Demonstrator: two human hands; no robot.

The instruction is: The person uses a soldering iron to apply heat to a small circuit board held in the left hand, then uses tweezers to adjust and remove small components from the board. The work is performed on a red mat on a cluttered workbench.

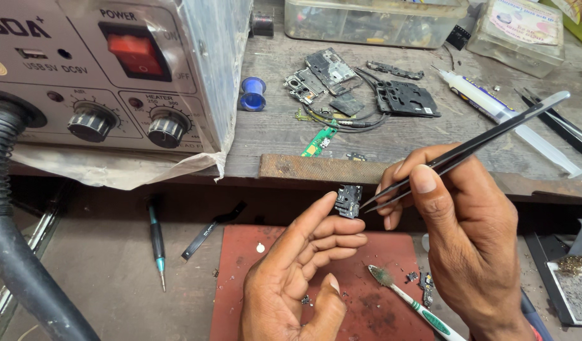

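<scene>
My left hand [300,271] is raised above a red work mat [379,252], pinching a small black circuit board [348,201] between its fingertips. My right hand [458,233] grips black tweezers [474,145] like a pen; their tips touch the right edge of the small board. The tweezers' long handle runs up and to the right.
A grey hot-air station [114,76] with a red switch and two knobs stands at the left, its black hose [13,240] hanging down. Phone parts [360,88], a green board [319,142], a glue tube [480,95] and plastic boxes [373,19] lie on the upper shelf. A toothbrush [411,300] and a screwdriver [157,243] lie below.
</scene>
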